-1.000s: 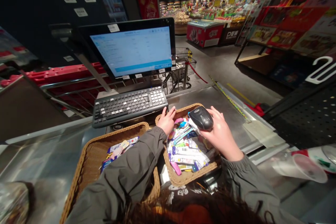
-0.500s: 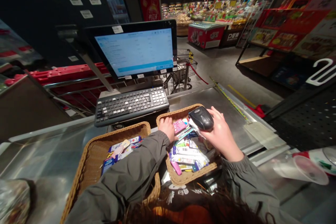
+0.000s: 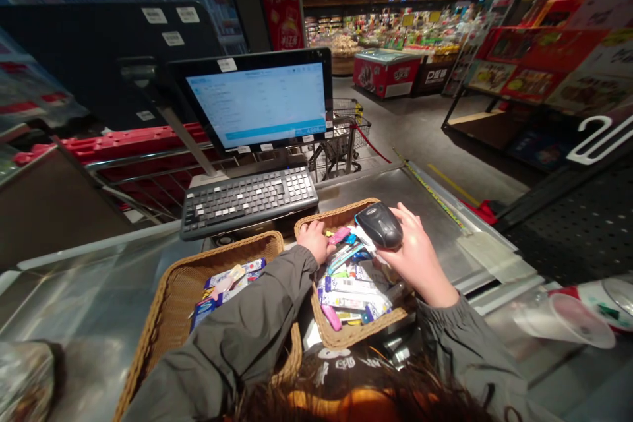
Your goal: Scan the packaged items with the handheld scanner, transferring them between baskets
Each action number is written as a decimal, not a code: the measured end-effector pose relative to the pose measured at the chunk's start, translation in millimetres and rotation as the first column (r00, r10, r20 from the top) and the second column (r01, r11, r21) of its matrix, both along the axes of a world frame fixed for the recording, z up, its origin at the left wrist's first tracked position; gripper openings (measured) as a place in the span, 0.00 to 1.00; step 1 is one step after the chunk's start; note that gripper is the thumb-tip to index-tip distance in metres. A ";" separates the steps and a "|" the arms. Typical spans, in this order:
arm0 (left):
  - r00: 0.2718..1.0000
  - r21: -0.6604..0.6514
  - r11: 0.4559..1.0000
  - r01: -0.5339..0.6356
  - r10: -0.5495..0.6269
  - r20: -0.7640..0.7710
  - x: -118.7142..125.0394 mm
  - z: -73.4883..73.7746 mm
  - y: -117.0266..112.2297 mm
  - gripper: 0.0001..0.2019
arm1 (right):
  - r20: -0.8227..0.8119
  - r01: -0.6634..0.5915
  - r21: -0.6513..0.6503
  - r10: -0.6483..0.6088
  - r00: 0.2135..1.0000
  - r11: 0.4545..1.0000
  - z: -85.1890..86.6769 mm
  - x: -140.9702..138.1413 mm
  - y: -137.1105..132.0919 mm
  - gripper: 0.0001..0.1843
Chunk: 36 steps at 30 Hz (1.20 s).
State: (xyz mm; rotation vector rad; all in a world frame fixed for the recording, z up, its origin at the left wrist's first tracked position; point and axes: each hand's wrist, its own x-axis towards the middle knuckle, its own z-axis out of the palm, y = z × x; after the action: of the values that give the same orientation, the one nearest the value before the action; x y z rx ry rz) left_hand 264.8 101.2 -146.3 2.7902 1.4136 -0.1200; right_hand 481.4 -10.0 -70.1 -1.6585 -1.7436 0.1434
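In my right hand (image 3: 419, 256) is a black barcode scanner (image 3: 378, 225), gripped over the right wicker basket (image 3: 336, 341). My left hand (image 3: 315, 242) reaches over that basket's left rim, its fingers closed at a small pink packet (image 3: 340, 235); the fingertips are partly hidden. Below the scanner lie several white-and-purple stick packs (image 3: 349, 297), a bright pink item (image 3: 331, 318) and other small packets. A larger wicker basket (image 3: 168, 297) stands to the left, partly under my left sleeve, with a few blue and white packs (image 3: 232, 280) inside.
Behind the baskets are a black keyboard (image 3: 250, 201) and a lit monitor (image 3: 262, 105) on the metal counter (image 3: 390, 194). A clear plastic cup (image 3: 568, 320) is at the right, a transparent bag (image 3: 24, 379) at the lower left. A shopping cart (image 3: 343, 135) stands beyond.
The pink packet at my left fingers has tilted, so its printed face shows less. Both hands stay nearly in place, and the scanner is still held. The view has tipped slightly upward.
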 end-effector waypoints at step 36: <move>0.973 0.254 0.940 0.227 -0.231 -0.015 -4.2 22.8 -6.7 0.23 | 0.014 0.001 0.054 -0.001 1.000 0.999 9.7 -2.8 -8.4 0.27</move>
State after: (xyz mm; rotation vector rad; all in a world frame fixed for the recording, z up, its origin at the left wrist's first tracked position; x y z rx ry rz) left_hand 260.5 94.5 -123.6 3.1496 1.1705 0.0874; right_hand 478.5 -18.4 -60.5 -1.6251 -1.7420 0.0841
